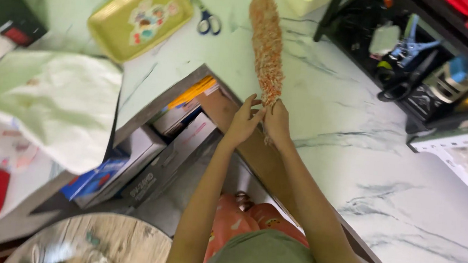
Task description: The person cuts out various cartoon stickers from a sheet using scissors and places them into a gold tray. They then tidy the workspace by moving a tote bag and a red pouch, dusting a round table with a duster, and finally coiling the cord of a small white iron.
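Left hand (243,121) and right hand (276,121) close together around the near end of an orange-and-white duster (267,45), whose long axis runs straight away from them across the marbled desk (361,133), toward scissors (206,18).

"What sort of place are you in?"

"A home craft or hobby corner, I'd say. I'm at a white marble-look table (360,139). Beyond my hands (258,122) lie scissors (208,21) and a yellow tray (139,17) with a cartoon print."

"Anything else?"

"To the right of my hands, a black shelf (426,70) is crowded with more scissors and small tools. Just left and below them, cardboard boxes (156,152) are tucked under the table, and a plastic bag (51,106) lies farther left."
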